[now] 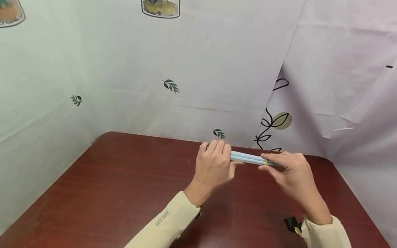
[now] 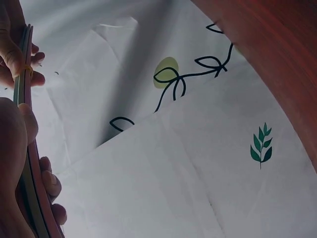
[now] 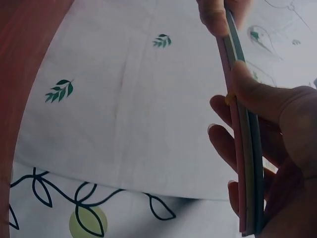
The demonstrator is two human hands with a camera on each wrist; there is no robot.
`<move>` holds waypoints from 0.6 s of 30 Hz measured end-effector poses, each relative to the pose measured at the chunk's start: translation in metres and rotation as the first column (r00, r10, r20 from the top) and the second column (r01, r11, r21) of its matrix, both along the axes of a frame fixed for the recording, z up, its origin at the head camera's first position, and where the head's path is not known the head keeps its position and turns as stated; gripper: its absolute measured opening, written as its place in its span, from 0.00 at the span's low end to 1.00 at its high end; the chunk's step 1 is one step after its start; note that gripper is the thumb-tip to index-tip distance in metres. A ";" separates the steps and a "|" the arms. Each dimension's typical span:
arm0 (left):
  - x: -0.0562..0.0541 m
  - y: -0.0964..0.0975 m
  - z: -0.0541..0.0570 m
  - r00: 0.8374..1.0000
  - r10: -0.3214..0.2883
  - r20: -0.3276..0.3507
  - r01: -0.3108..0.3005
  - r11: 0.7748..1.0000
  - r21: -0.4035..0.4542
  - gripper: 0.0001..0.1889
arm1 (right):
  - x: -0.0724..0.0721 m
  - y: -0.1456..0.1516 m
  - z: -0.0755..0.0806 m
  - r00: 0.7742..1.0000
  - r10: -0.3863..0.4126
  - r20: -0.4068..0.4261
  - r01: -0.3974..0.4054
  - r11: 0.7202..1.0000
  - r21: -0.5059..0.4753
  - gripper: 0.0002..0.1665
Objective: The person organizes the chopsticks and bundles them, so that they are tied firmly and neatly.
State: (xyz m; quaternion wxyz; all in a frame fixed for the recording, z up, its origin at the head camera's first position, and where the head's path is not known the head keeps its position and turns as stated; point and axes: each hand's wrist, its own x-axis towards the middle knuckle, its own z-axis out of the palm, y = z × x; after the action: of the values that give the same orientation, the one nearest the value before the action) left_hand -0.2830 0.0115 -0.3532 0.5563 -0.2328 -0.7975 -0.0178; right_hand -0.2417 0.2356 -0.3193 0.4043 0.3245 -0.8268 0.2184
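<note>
Above the far part of the table, both hands hold a thin stack of flat, pastel-coloured layers level between them. Pink, grey-green and dark edges of the stack show in the right wrist view. My left hand grips its left end, fingers over the far side and thumb on the near side. At the right end, my right hand pinches the stack between thumb and fingers. A thin yellow band crosses the stack right at the right fingertips. The covered ends are hidden by the hands.
A dark red-brown wooden table lies beneath the hands. White cloth printed with leaves and plant jars hangs behind it and along both sides. A small black piece shows beside the right sleeve cuff.
</note>
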 end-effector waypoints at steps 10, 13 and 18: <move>0.000 0.002 -0.004 1.000 -0.001 0.005 0.001 1.000 -0.028 0.19 | -0.001 -0.013 -0.008 0.998 -0.038 -0.041 0.039 0.999 0.036 0.25; -0.002 0.003 -0.002 1.000 0.000 0.023 0.000 1.000 -0.018 0.20 | 0.000 -0.004 -0.002 0.998 -0.060 0.013 0.059 0.998 0.022 0.27; -0.002 0.001 0.000 1.000 0.002 0.022 -0.002 1.000 0.005 0.24 | 0.001 0.014 0.004 0.997 -0.038 0.062 0.037 0.999 0.025 0.21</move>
State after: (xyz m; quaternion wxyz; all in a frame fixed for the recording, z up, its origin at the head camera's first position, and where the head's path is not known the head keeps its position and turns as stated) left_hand -0.2853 0.0128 -0.3534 0.5483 -0.2307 -0.8036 -0.0217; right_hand -0.2403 0.2498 -0.3158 0.3783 0.3067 -0.8476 0.2107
